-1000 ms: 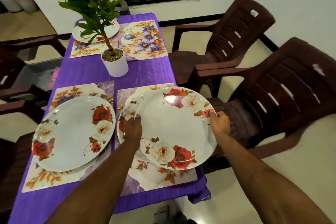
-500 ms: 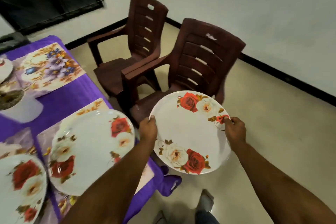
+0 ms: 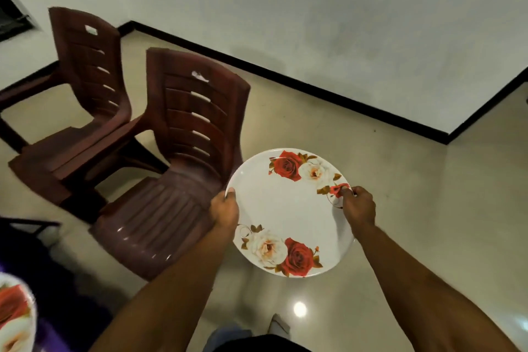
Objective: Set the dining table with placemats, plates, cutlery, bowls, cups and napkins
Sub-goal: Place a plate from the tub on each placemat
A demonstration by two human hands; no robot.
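Rose plate (image 3: pixel 288 208) btwn both hands: L hand (image 3: pixel 225 210) grips left rim, R hand (image 3: pixel 357 206) pinches right rim.

You have two dark brown slatted plastic armchairs: the nearer chair (image 3: pixel 177 168) stands on glossy beige floor tiles (image 3: pixel 414 208); the farther chair (image 3: pixel 85 100) sits just behind-left of it. Beyond it, a white wall (image 3: pixel 314 8) carries black skirting (image 3: pixel 285 81).

One camera only, worn on the person's head, looking forward and steeply down past both forearms. It sits close above the floor (image 3: pixel 414 208), with the chairs (image 3: pixel 177 168) at ten o'clock, the wall (image 3: pixel 314 23) at twelve, and a table edge (image 3: pixel 17 320) at eight.
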